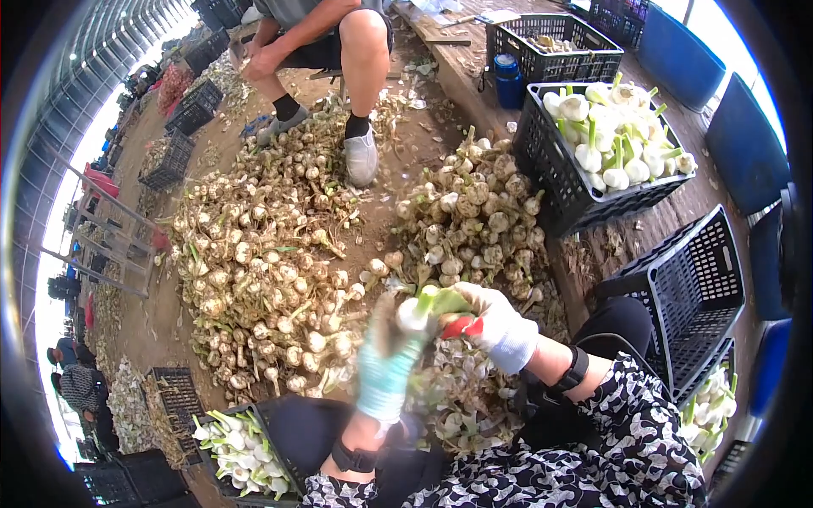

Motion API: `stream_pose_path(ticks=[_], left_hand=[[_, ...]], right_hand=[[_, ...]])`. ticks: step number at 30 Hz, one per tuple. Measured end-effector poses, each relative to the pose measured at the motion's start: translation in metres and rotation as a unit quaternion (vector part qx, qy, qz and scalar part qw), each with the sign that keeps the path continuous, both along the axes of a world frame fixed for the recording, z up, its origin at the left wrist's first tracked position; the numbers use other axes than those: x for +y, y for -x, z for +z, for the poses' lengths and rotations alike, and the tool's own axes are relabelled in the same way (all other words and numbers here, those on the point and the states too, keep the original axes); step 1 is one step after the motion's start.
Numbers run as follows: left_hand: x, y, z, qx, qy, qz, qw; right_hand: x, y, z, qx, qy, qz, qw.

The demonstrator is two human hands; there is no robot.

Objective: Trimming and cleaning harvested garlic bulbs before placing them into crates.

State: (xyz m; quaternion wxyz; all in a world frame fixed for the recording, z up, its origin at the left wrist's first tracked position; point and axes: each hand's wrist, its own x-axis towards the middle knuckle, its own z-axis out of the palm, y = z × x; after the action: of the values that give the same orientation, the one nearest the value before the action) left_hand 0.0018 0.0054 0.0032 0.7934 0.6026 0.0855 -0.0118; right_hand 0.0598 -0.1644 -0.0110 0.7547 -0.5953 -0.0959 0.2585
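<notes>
My left hand (384, 365), in a pale teal work glove and blurred, holds a white garlic bulb (411, 315) with a short green stem, above a heap of loose husks (467, 397). At the bulb's right side is my right hand (498, 324), in a whitish glove. It grips a tool with a red handle (462, 327); the working end is hidden. A green strip of leaf or husk (450, 302) shows between the right fingers and the bulb. Just beyond my hands lies a pile of soil-stained garlic (476, 209).
A larger pile of unpeeled garlic (267, 267) spreads to the left. Another person (317, 38) sits beyond it. Black crates of cleaned garlic stand at right (559, 184) and lower left (276, 438). An empty crate (679, 317) leans at my right. A blue jug (508, 82) stands on the boards.
</notes>
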Motion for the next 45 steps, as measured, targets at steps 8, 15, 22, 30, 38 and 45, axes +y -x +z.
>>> stream_pose_path(ticks=[8, 15, 22, 30, 38, 45], left_hand=[[0.006, -0.001, 0.010, 0.060, 0.159, -0.026, 0.985], [0.009, 0.006, 0.010, 0.081, 0.247, -0.094, 0.961], [0.010, -0.003, 0.001, 0.063, 0.172, -0.076, 0.980], [0.021, 0.003, 0.006, 0.014, 0.023, -0.029, 0.999], [0.006, -0.004, -0.007, 0.104, 0.228, 0.044, 0.967], [0.010, 0.000, -0.004, 0.065, 0.104, 0.065, 0.990]], right_hand=[[-0.004, 0.004, 0.016, 0.017, -0.119, -0.003, 0.993], [-0.014, -0.013, -0.009, -0.039, -0.056, -0.111, 0.992], [-0.014, -0.006, -0.007, -0.342, 0.361, 0.044, 0.866], [-0.025, -0.018, -0.011, -0.309, 0.396, 0.171, 0.848], [0.014, 0.004, -0.006, -0.304, 0.216, -0.003, 0.928], [-0.001, -0.014, -0.007, -0.267, 0.278, 0.099, 0.918]])
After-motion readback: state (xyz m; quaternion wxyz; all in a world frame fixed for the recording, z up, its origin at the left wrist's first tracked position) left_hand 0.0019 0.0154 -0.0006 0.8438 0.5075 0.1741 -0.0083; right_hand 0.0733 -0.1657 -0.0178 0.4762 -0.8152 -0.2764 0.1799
